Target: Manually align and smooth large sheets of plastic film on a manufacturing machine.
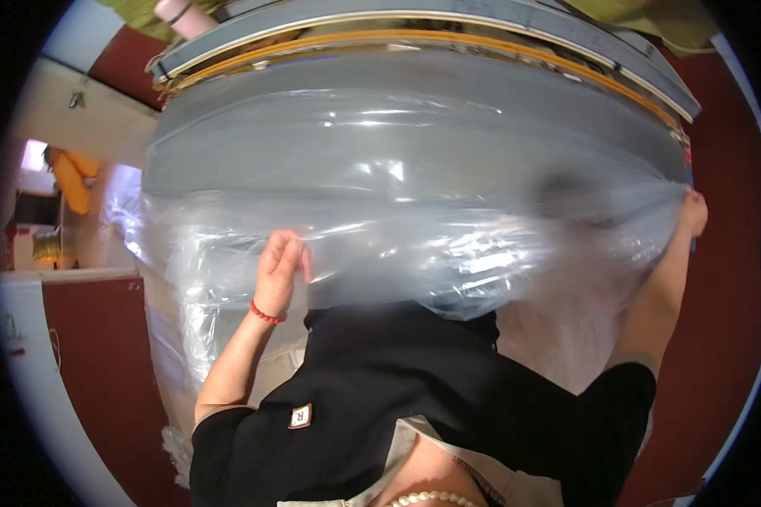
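Observation:
A wide clear plastic sheet point(473, 245) lies over a grey table surface point(338, 156) and hangs down in folds at the near side, against my black top. At the table's right edge, my right hand point(695, 213) is closed on the sheet, and creases fan out leftward from it. My left hand point(281, 264), with a red bead bracelet at the wrist, is at the sheet's near part, left of the middle. Its fingers are curled in on the film, though the pinch itself shows poorly.
Along the far edge runs a long grey rail point(448, 19) with a yellow-orange strip point(482, 40) beneath it. A pink bottle point(184, 17) stands at the far left. White cabinets point(84, 118) are on the left, and dark red floor point(719, 338) shows on the right.

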### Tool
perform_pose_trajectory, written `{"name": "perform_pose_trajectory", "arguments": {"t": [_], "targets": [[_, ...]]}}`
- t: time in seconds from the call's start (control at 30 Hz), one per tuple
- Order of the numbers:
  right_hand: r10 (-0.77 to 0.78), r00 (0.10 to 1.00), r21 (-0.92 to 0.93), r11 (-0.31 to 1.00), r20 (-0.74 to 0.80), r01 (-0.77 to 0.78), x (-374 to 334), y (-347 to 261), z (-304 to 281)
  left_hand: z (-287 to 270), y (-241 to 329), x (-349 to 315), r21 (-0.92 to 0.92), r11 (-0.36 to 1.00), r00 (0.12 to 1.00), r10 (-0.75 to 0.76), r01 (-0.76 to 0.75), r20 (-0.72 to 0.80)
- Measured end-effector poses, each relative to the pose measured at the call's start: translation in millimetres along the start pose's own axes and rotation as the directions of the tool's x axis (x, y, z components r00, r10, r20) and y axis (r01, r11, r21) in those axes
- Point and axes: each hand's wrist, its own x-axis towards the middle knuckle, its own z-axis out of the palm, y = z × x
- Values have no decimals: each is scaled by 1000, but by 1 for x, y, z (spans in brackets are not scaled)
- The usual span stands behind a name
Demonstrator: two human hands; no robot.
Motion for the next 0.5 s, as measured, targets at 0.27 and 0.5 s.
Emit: {"name": "perform_pose_trajectory", "arguments": {"t": [0.27, 0.5], "targets": [[-34, 998, -28, 999, 59, 36, 9, 22, 11, -109, 47, 29, 953, -208, 967, 84, -219, 240], [-24, 993, 26, 999, 113, 22, 12, 10, 22, -355, 233, 52, 853, 507, 808, 447, 124, -384]]}}
